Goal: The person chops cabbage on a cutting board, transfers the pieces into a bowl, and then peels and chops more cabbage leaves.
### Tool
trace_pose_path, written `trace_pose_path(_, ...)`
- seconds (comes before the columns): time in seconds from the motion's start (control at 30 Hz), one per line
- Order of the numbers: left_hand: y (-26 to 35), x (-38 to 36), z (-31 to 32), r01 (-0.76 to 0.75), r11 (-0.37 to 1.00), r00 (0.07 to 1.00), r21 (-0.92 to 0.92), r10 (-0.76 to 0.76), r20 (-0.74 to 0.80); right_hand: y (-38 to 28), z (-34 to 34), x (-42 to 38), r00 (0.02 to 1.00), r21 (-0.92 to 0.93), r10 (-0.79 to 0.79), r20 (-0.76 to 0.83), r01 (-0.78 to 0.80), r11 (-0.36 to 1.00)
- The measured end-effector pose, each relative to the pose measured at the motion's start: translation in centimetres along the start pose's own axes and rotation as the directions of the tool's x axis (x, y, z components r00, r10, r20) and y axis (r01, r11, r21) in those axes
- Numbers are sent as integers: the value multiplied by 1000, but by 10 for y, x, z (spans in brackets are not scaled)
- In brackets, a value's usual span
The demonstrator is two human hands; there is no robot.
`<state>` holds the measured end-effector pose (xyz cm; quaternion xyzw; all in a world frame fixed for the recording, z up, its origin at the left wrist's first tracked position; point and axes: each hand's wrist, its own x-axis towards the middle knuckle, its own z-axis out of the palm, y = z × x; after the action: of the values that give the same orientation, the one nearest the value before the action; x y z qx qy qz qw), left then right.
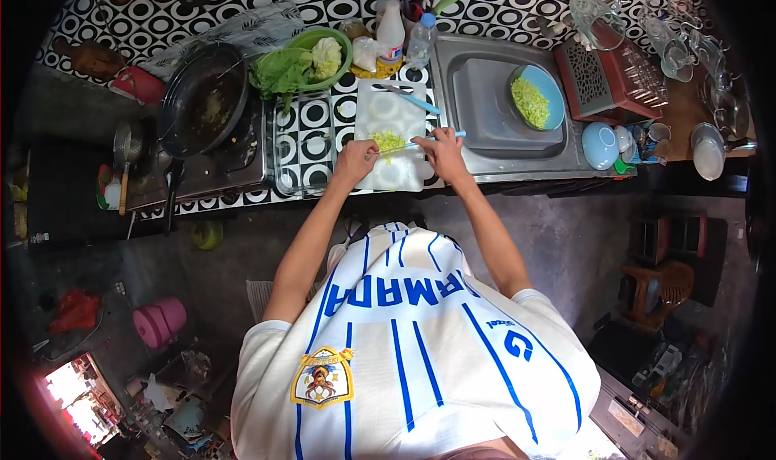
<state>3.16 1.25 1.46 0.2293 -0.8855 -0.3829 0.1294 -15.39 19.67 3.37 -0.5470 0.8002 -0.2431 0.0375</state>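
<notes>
My right hand [444, 154] grips a knife [461, 134] with a light blue handle, its blade pointing left over a white cutting board [392, 177]. My left hand [356, 162] is at the board's left edge, fingers pinched near the blade tip; what they hold is too small to tell. Finely chopped light green vegetable [388, 140] lies on the board between my hands. A second knife [420, 101] with a blue handle rests near the board's far edge.
Left stands a large dark wok [204, 96] on the stove, beside a green bowl [343, 60] of leafy vegetables. Bottles [391, 31] stand behind the board. Right, a blue bowl [554, 96] of chopped greens sits on an upturned basin [485, 96] in the sink [461, 165].
</notes>
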Motion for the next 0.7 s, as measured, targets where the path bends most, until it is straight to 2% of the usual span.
trace_pose_path(0.13, -4, -14, 12, 119, 990, 990, -80, -113, 82, 6, -12, 14, 987, 18, -84, 136, 83, 996)
trace_pose_path(0.27, 1, -20, 24, 180, 982, 984, -65, -180, 2, 16, -9, 27, 972, -2, -211, 102, 212, 977)
trace_pose_path(0.4, -3, -16, 33, 162, 986, 986, -45, -164, -40, 24, -10, 43, 950, 6, -286, 124, 287, 958)
trace_pose_path(0.47, -4, -10, 34, 177, 984, 983, -33, -178, -34, 36, 2, 44, 961, 11, -222, 165, 223, 975)
trace_pose_path(0.5, -3, -7, 35, 149, 989, 988, 25, -147, -53, 39, 8, 41, 964, 14, -186, 188, 187, 982)
trace_pose_path(0.57, -2, -2, 38, 90, 986, 994, 138, -80, -81, 48, 18, 43, 962, 77, -235, 138, 226, 971)
trace_pose_path(0.7, -9, 0, 38, 152, 988, 987, 25, -150, -55, 32, 0, 57, 946, 60, -306, 106, 301, 952)
